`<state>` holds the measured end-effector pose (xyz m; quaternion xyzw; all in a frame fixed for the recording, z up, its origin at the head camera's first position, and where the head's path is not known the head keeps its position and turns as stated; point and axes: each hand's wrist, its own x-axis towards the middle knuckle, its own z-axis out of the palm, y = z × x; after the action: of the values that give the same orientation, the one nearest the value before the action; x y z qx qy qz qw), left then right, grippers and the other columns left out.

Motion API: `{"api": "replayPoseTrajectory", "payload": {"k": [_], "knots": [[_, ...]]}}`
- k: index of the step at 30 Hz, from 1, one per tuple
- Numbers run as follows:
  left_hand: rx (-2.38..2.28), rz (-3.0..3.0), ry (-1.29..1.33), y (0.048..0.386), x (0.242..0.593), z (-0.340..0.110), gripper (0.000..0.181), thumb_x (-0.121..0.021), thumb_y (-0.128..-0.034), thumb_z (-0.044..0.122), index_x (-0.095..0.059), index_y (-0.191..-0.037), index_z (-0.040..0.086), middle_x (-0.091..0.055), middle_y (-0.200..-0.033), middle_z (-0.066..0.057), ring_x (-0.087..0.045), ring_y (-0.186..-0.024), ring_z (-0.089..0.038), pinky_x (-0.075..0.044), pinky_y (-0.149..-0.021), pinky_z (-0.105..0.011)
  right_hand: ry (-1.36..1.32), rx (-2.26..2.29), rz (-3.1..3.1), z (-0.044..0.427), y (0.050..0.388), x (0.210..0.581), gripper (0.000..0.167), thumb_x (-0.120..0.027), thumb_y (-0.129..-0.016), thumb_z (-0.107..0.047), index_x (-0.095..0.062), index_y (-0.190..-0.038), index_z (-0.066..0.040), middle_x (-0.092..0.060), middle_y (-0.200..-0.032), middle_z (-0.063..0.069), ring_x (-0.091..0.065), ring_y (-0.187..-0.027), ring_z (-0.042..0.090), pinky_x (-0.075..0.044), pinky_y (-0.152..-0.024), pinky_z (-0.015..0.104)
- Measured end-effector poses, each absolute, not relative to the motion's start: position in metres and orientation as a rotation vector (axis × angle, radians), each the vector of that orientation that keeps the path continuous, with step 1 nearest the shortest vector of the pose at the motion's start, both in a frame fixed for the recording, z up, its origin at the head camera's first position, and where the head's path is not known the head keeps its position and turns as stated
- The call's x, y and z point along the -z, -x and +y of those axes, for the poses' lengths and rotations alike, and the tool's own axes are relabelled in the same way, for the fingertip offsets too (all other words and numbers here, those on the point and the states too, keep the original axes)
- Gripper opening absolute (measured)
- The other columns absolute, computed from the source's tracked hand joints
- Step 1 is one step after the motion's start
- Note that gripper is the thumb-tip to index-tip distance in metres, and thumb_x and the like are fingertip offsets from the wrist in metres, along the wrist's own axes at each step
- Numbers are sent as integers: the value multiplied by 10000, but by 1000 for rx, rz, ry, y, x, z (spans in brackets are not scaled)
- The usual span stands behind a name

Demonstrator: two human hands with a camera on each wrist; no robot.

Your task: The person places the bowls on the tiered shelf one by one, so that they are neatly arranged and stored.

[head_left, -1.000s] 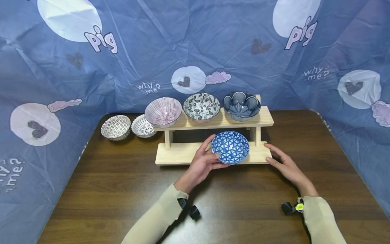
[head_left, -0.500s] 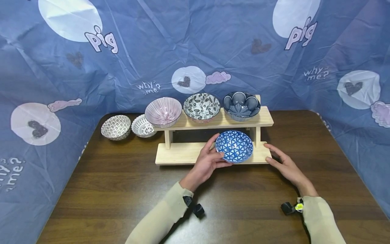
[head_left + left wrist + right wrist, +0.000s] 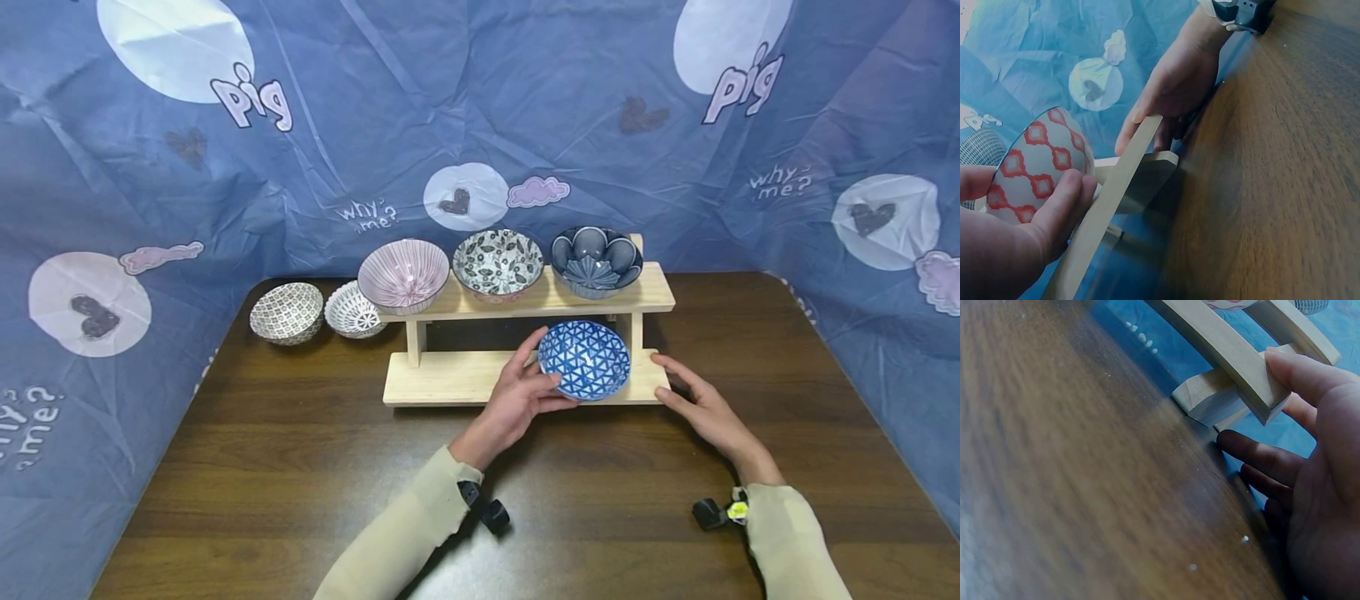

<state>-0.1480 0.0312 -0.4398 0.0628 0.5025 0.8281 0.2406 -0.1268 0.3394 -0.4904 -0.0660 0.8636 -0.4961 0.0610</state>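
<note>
My left hand (image 3: 513, 404) holds a small bowl (image 3: 585, 360) by its left side, thumb at the front. Inside, the bowl has a blue and white triangle pattern; its outer wall (image 3: 1038, 165) shows red diamond shapes on white in the left wrist view. The bowl is tilted toward me, over the right part of the lower board (image 3: 442, 377) of a two-tier wooden stand. Whether it touches the board cannot be seen. My right hand (image 3: 708, 417) touches the right end of that board with thumb and forefinger fairly straight; its other fingers (image 3: 1260, 453) hang beneath.
On the upper board (image 3: 660, 287) stand a pink striped bowl (image 3: 403, 275), a black-and-white floral bowl (image 3: 498, 262) and a dark blue petal bowl (image 3: 596, 260). Two patterned bowls, one grey-beige (image 3: 287, 312) and one white (image 3: 354, 310), sit on the table left of the stand.
My left hand has carried the blue triangle-patterned bowl a little to the right along the lower board. The right hand and the other bowls have stayed in place.
</note>
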Motion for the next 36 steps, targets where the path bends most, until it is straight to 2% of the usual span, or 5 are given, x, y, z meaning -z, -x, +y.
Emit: {"api": "replayPoseTrajectory", "payload": {"k": [5, 10, 18, 24, 36], "knots": [[-2255, 1362, -168, 149, 441, 34, 818, -503, -926, -77, -189, -1606, 251, -352, -1586, -238, -703, -982, -295, -561, -974, -564, 174, 1495, 2610, 339, 127, 491, 570, -532, -1040, -293, -347, -1557, -142, -304, -1629, 180, -383, -1230, -94, -371, -1077, 426], [-2244, 1366, -181, 149, 442, 35, 822, -506, -936, -54, -167, -1609, 272, -347, -1592, -228, -718, -985, -327, -589, -921, -544, 159, 1496, 2599, 338, 127, 490, 582, -538, -1036, -307, -342, -1559, -143, -294, -1632, 184, -403, -1298, 44, -355, -1108, 552], [-2213, 1359, -208, 149, 442, 32, 858, -511, -949, 26, -60, -1614, 326, -301, -1614, -216, -736, -836, -219, -639, -809, -471, 183, 1474, 2621, 340, 128, 491, 575, -530, -1040, -306, -344, -1558, -141, -314, -1624, 180, -362, -1170, -173, -370, -1039, 320], [-2195, 1345, -207, 148, 442, 25, 860, -512, -944, 39, -56, -1612, 331, -263, -1636, -203, -728, -822, -219, -646, -792, -442, 165, 1462, 2621, 340, 128, 494, 585, -527, -1039, -332, -340, -1560, -142, -315, -1623, 179, -362, -1176, -152, -372, -1043, 348], [-2195, 1378, -248, 143, 441, -5, 769, -460, -960, 72, -95, -1613, 254, -278, -1579, -282, -732, -888, -258, -651, -803, -434, 192, 1491, 2623, 340, 127, 493, 571, -541, -1036, -284, -353, -1553, -130, -337, -1607, 194, -382, -1164, -169, -361, -944, 98]]}}
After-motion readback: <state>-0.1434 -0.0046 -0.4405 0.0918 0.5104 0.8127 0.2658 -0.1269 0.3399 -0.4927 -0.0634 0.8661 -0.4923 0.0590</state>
